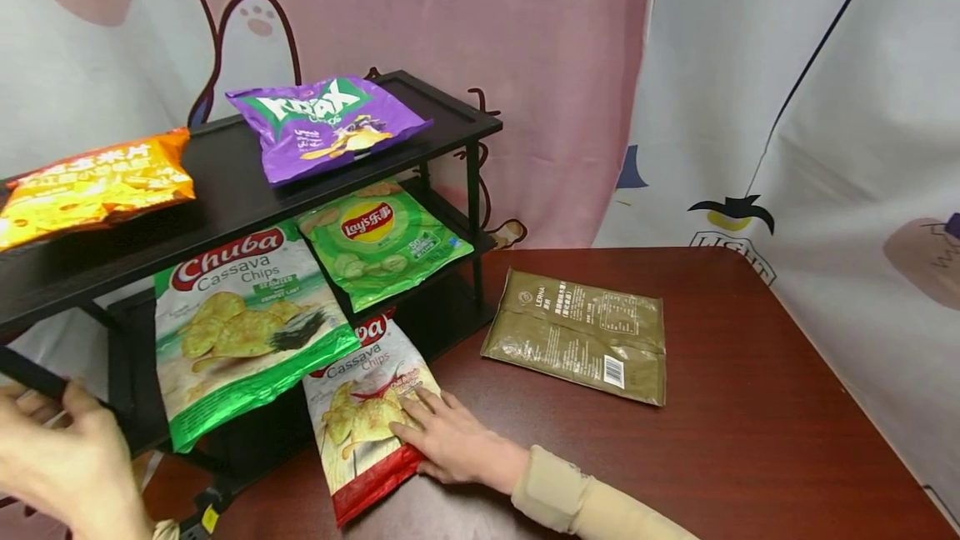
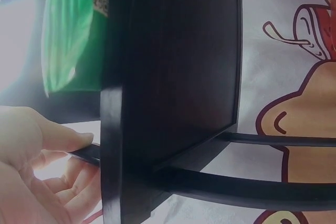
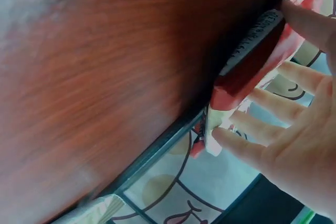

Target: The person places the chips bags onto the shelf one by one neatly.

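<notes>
My left hand (image 1: 82,461) grips an upright post (image 2: 86,154) of the black shelf rack (image 1: 225,163), thumb on one side and fingers curled behind. My right hand (image 1: 459,440) lies with spread, fairly straight fingers on a white and red bag of Chuba cassava chips (image 1: 367,419). This bag slants out from the rack's lowest level, its red end over the table, its top partly hidden under the shelf above. In the right wrist view, the thumb is at the bag's edge. On the middle shelf is a green and white Chuba bag (image 1: 251,332), overhanging the front.
A green Lay's bag (image 1: 386,240) lies beside it on the middle shelf. A purple chips bag (image 1: 326,127) and an orange snack bag (image 1: 97,186) sit on top. An olive-brown packet (image 1: 577,336) lies on the brown table (image 1: 735,407). Printed cloth (image 1: 540,65) hangs behind.
</notes>
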Motion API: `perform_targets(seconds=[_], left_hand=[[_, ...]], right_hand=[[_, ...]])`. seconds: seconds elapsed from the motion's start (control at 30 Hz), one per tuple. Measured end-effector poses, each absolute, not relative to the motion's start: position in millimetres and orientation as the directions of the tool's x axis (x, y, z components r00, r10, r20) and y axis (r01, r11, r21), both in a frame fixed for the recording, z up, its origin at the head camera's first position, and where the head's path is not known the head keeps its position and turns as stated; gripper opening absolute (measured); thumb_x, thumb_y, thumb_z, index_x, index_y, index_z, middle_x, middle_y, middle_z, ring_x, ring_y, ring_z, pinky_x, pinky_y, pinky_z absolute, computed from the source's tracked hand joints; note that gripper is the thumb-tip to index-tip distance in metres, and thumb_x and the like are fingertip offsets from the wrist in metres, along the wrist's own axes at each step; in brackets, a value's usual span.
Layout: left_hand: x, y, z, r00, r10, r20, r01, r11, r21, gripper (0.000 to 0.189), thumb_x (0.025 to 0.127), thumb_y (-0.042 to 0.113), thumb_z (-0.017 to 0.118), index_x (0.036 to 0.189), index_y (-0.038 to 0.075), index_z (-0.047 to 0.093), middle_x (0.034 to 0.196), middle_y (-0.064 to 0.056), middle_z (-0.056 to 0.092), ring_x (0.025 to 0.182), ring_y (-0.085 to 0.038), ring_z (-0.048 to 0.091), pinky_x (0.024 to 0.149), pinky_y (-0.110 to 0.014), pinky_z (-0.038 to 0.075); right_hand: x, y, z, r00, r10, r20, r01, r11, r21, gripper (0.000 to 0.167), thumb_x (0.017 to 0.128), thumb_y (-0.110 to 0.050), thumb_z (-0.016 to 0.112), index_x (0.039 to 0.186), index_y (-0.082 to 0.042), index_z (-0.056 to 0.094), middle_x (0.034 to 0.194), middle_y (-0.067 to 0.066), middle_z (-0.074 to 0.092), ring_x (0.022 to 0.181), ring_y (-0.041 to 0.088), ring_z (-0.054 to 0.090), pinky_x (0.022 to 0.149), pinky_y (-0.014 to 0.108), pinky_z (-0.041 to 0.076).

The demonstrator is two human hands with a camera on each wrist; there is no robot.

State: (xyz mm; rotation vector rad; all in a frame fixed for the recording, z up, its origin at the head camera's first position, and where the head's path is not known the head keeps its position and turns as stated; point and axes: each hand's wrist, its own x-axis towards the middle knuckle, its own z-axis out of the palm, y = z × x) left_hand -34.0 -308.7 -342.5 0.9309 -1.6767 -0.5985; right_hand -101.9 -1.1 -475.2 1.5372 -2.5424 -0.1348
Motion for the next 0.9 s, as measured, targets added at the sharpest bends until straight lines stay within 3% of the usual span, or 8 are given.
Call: perform_targets(seconds=[0.23, 0.5, 0.77, 0.9], left_hand=[[-33.9, -308.2, -343.0, -0.115, -0.823, 0.556, -0.281, 0.564, 0.776, 0.032, 0.092, 0.024, 0.05, 0.123, 0.027, 0.056, 0.085, 0.04, 0.028, 0.074, 0.028, 0.026, 0.075, -0.001, 0.025], [-34.7, -307.4, -340.8, -0.116, -0.839, 0.532, -0.277, 0.542, 0.794, 0.03, 0.092, 0.024, 0.05, 0.121, 0.028, 0.057, 0.083, 0.04, 0.029, 0.073, 0.027, 0.028, 0.076, -0.001, 0.027], [-34.6, -308.0, -340.0, -0.118, -0.86, 0.497, -0.306, 0.508, 0.805, 0.03, 0.092, 0.027, 0.051, 0.121, 0.03, 0.056, 0.082, 0.04, 0.027, 0.073, 0.027, 0.027, 0.076, -0.001, 0.027], [-34.4, -308.3, -341.2, -0.123, -0.848, 0.516, -0.303, 0.527, 0.794, 0.031, 0.092, 0.026, 0.05, 0.123, 0.027, 0.057, 0.084, 0.04, 0.027, 0.074, 0.027, 0.026, 0.076, -0.002, 0.026]], right_hand=[[-108.5, -16.3, -481.2, -0.441, -0.89, 0.116, -0.874, 0.455, 0.171, 0.054, 0.092, -0.046, 0.052, 0.142, -0.027, 0.042, 0.146, 0.003, 0.044, 0.133, 0.027, 0.045, 0.1, 0.04, 0.045], [-112.9, -43.4, -486.4, -0.518, -0.853, 0.066, -0.846, 0.522, 0.107, 0.049, 0.096, -0.043, 0.042, 0.144, -0.031, 0.037, 0.152, -0.001, 0.036, 0.139, 0.023, 0.038, 0.108, 0.041, 0.037], [-126.7, -57.8, -489.4, -0.541, -0.839, 0.058, -0.823, 0.543, 0.167, 0.049, 0.096, -0.039, 0.041, 0.144, -0.034, 0.036, 0.154, -0.005, 0.032, 0.142, 0.016, 0.032, 0.11, 0.039, 0.034], [-126.4, -56.3, -487.8, -0.576, -0.815, 0.061, -0.8, 0.577, 0.165, 0.047, 0.097, -0.042, 0.04, 0.143, -0.037, 0.036, 0.153, -0.004, 0.033, 0.141, 0.019, 0.034, 0.108, 0.041, 0.036]])
